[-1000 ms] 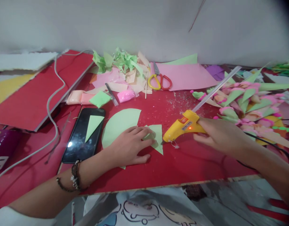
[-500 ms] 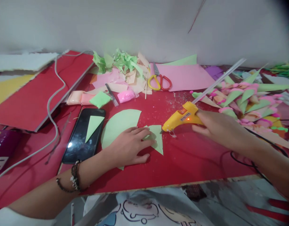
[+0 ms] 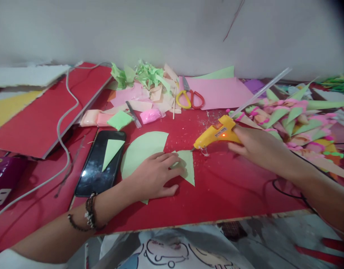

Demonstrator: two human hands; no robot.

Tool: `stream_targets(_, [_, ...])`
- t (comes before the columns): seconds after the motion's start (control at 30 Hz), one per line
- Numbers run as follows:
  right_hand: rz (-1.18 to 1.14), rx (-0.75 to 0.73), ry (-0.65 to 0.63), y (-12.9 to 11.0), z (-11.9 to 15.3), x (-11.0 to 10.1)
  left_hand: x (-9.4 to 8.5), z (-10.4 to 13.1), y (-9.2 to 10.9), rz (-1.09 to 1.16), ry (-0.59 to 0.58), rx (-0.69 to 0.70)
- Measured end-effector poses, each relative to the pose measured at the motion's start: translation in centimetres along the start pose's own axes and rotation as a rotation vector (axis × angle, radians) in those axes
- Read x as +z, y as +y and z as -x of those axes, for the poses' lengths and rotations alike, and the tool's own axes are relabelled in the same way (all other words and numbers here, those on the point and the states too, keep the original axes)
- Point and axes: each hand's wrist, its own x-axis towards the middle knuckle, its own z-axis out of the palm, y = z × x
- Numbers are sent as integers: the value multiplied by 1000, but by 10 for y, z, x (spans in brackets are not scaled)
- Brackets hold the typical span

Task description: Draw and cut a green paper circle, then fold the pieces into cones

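Observation:
My right hand (image 3: 249, 145) is wrapped round the handle of a yellow hot glue gun (image 3: 214, 132) with a lit orange light and a long clear glue stick (image 3: 263, 91) out of its back. The gun's nozzle is at the upper right corner of a small green paper piece (image 3: 189, 168). Fingers stretched out, my left hand (image 3: 160, 173) lies flat and presses that piece against the red table. Partly under the same hand is a larger green paper sector (image 3: 144, 149). On a black phone (image 3: 97, 175) to the left rests a folded green paper triangle (image 3: 112, 151).
Scissors (image 3: 189, 98) lie by pink paper sheets (image 3: 219, 89) and paper scraps (image 3: 149, 89) at the back. Clay packets (image 3: 120, 119) and a craft knife (image 3: 133, 114) are nearer. Many paper cones (image 3: 289, 116) pile up at right. A white cable (image 3: 60, 130) crosses the left side.
The glue gun's nozzle has shifted slightly up along the small green piece's right edge, to its top corner. My left hand stays in place.

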Motion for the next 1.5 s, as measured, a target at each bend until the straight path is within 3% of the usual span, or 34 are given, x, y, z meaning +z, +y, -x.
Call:
stream_targets(0.17, [-91, 109, -16, -1, -6, 4, 1, 1, -1, -3, -2, 1])
stream_targets(0.37, [-246, 294, 168, 14, -16, 27, 0, 1, -1, -15, -6, -2])
stream_targets(0.6, [-356, 268, 86, 24, -15, 46, 1, 3, -1, 11, 35, 9])
stream_targets(0.7, [-301, 257, 97, 23, -7, 42, 4, 2, -1, 29, 113, -77])
stream_targets(0.8, [-223, 246, 138, 19, 6, 34, 6, 0, -4, 13, 193, -290])
stream_targets(0.9, [-109, 303, 175, 10, 20, 23, 6, -3, -7, 29, 184, -391])
stream_targets(1.0, [-115, 358, 56, -3, 27, 11, 4, -7, -9, 85, 167, -407])
stream_targets(1.1, [-306, 315, -106, -15, 27, 1, 3, -11, -9, 157, 155, -433])
stream_targets(1.17, [-421, 296, -140, -21, 24, -4, 3, -12, -8, 208, 145, -444])
stream_targets(1.37, [-663, 286, 36, -22, 14, -6, 2, -12, -9, 447, 155, -403])
stream_targets(1.5, [-1129, 329, 308, -20, 8, 0, -7, -10, -9, 739, 240, -467])
